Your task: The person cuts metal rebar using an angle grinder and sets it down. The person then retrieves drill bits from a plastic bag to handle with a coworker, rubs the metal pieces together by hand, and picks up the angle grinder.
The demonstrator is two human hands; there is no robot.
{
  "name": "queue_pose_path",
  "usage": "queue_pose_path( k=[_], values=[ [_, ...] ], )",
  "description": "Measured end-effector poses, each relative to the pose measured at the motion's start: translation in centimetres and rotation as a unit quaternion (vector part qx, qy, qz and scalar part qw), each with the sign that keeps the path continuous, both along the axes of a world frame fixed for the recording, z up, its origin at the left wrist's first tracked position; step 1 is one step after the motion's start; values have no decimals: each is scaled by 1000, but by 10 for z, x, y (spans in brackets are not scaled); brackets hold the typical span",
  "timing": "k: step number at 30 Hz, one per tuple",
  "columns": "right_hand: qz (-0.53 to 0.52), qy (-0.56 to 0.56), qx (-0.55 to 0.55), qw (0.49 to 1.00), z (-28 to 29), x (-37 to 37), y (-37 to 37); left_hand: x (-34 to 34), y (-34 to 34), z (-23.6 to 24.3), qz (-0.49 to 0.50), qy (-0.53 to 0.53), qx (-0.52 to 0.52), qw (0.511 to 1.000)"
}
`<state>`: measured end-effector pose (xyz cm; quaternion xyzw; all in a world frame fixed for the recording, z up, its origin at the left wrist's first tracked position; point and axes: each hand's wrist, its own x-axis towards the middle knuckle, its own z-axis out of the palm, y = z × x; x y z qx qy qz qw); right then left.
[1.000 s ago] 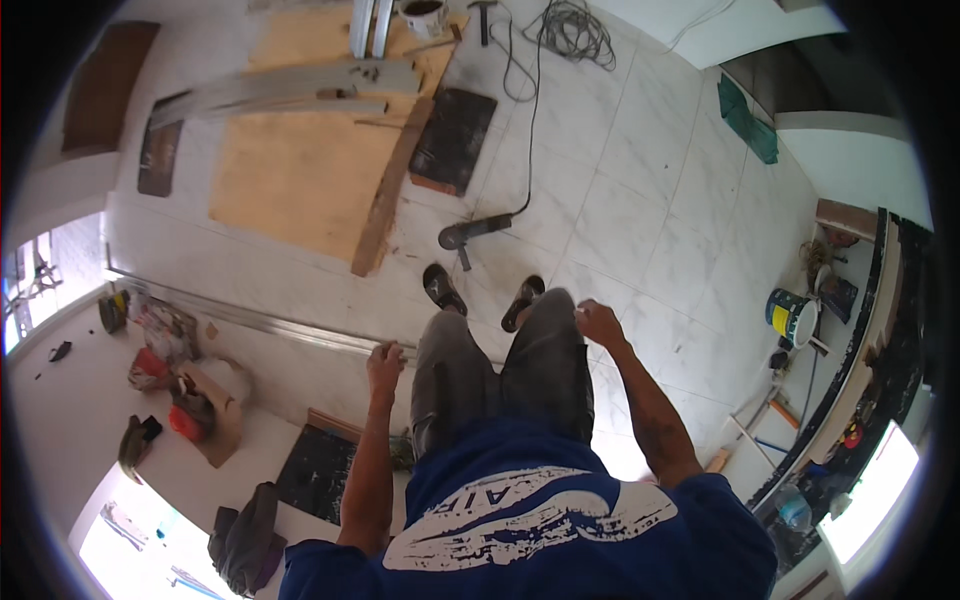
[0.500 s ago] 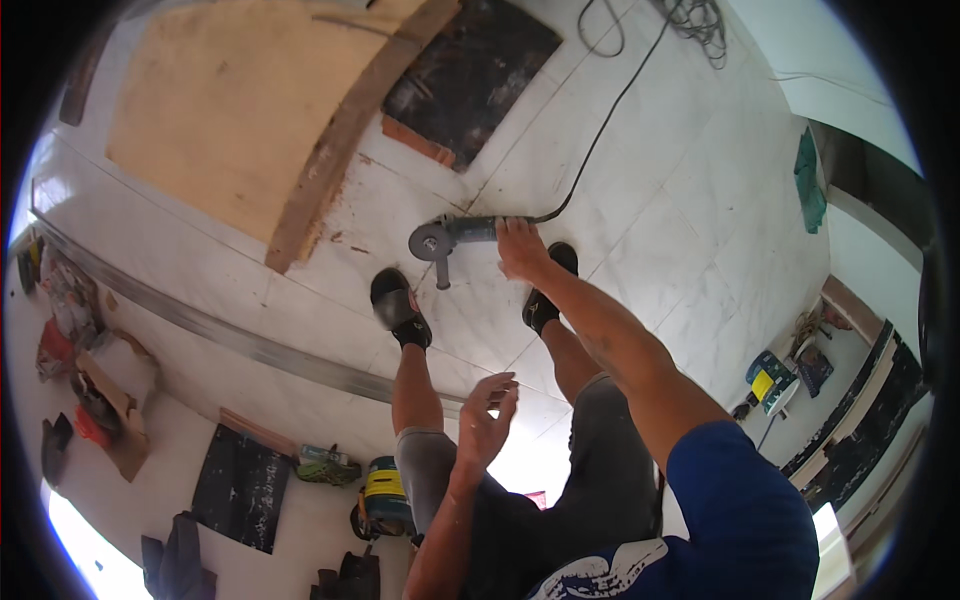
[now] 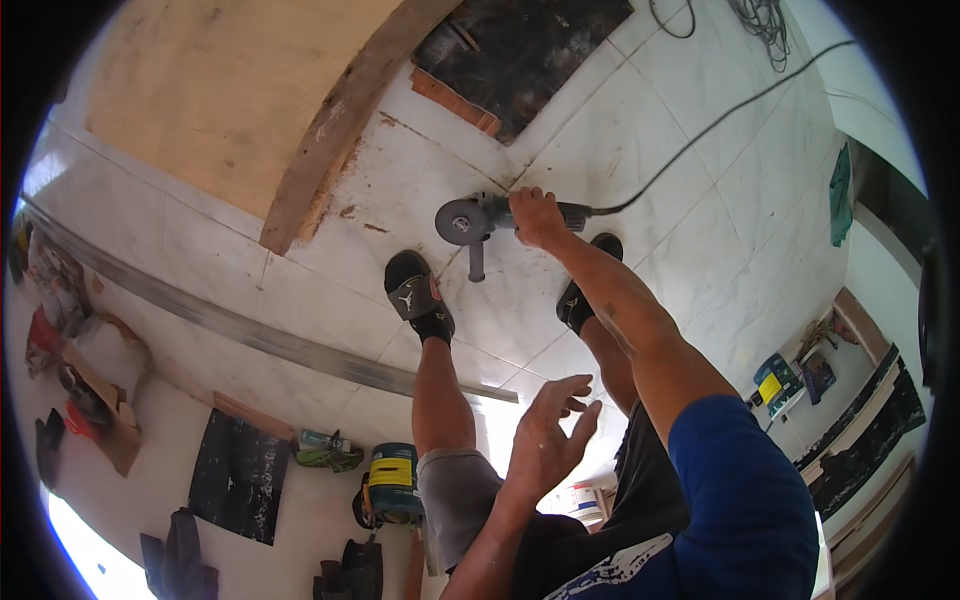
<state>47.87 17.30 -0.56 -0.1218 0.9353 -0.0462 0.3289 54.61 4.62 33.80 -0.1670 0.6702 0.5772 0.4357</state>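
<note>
My right hand (image 3: 538, 218) is wrapped round the body of an angle grinder (image 3: 497, 212). The grinder's grey disc (image 3: 461, 222) points left, and its side handle (image 3: 477, 260) sticks out toward me. A black cord (image 3: 700, 135) runs from its rear end up to the right. My left hand (image 3: 553, 430) hangs in front of my lap, with nothing in it; its fingers are apart and slightly bent. Below the grinder my two feet, in black slides (image 3: 411, 284), stand apart on the tiled floor.
A large tan board (image 3: 220, 110) edged by a wooden plank (image 3: 325, 140) lies at the far left, near a dark panel (image 3: 525, 65). A long metal bar (image 3: 250, 320) crosses the floor at left. A green-and-yellow tool (image 3: 392, 480) stands behind my left leg; coiled cable (image 3: 762, 30) lies far right.
My right hand has shifted along the grinder toward its disc end. The cord has swung out to the right. My left hand has come up and forward, and the whole view has shifted.
</note>
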Motion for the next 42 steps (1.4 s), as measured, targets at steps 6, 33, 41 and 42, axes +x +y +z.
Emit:
queue_pose_path(
  k=[6,33,41,42],
  values=[
    [-88,-141,31,986,106,-21,25,29,-15,-3,40,-64,-6,997],
    [-494,4,-16,869,695,-46,107,106,-419,164,208,-82,-204,953],
    [-454,9,-8,891,690,-97,208,-1,-260,173,264,-37,-162,950],
    [-441,9,-18,897,683,-112,223,-11,-244,176,260,-8,-170,951]
  ],
)
